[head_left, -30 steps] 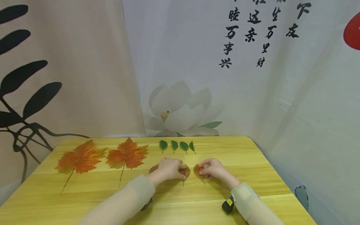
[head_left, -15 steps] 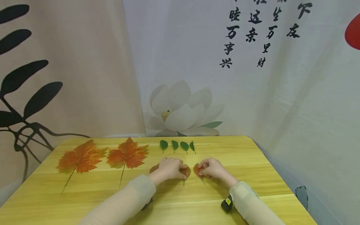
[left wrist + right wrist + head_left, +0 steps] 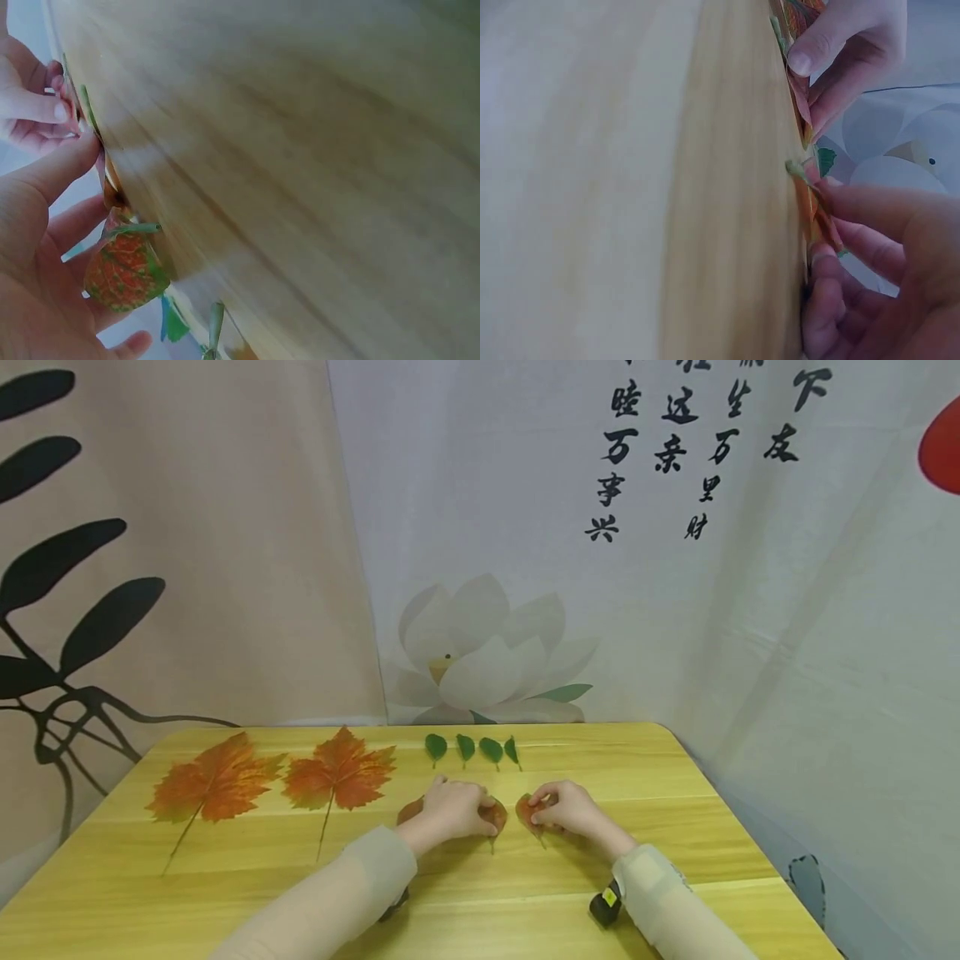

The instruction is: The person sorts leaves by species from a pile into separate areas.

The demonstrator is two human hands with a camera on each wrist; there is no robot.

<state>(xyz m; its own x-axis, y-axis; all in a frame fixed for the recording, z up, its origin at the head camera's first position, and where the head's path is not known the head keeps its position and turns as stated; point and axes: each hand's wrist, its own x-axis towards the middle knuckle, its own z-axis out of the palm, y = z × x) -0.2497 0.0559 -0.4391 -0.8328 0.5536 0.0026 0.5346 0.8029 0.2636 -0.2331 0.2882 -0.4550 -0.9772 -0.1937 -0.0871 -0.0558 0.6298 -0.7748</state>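
Observation:
Near the middle of the table, my left hand (image 3: 453, 810) pinches a small reddish-brown leaf (image 3: 495, 815) between thumb and fingers, its stem pointing toward me. A second reddish leaf (image 3: 409, 810) shows partly from behind that hand; in the left wrist view this mottled red-green leaf (image 3: 127, 274) is beside the fingers. Just to the right, my right hand (image 3: 572, 810) holds another reddish-brown leaf (image 3: 524, 810) by its right side. In the right wrist view, thumb and fingers grip this folded-looking leaf (image 3: 819, 214) close to the tabletop. A narrow gap separates the two held leaves.
Several small green leaves (image 3: 491, 749) lie in a row toward the back edge. Two large orange maple leaves (image 3: 217, 781) (image 3: 341, 772) lie on the left of the yellow wooden table (image 3: 480, 918). A printed curtain (image 3: 480, 527) hangs behind.

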